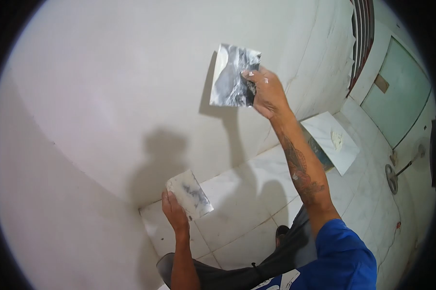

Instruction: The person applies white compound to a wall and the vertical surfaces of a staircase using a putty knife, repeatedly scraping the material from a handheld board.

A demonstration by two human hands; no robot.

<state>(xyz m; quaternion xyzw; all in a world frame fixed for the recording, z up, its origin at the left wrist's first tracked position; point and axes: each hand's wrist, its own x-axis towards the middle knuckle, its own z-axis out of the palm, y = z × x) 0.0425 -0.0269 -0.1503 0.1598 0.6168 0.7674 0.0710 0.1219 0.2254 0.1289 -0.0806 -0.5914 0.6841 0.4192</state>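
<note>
My right hand grips a flat rectangular plate with grey and white smears, raised against or close to the pale wall. Its thumb lies on the plate's near face, and the fingers are hidden behind. Lower and to the left, my left hand is closed on the left edge of a smaller flat plate, coated with whitish paste and a grey patch. A shadow of the raised plate falls on the wall.
White floor tiles run along the wall's foot. To the right, a white board bears a lump of paste. Farther right are a greenish door, a dark round-ended object and a thin cord on the floor.
</note>
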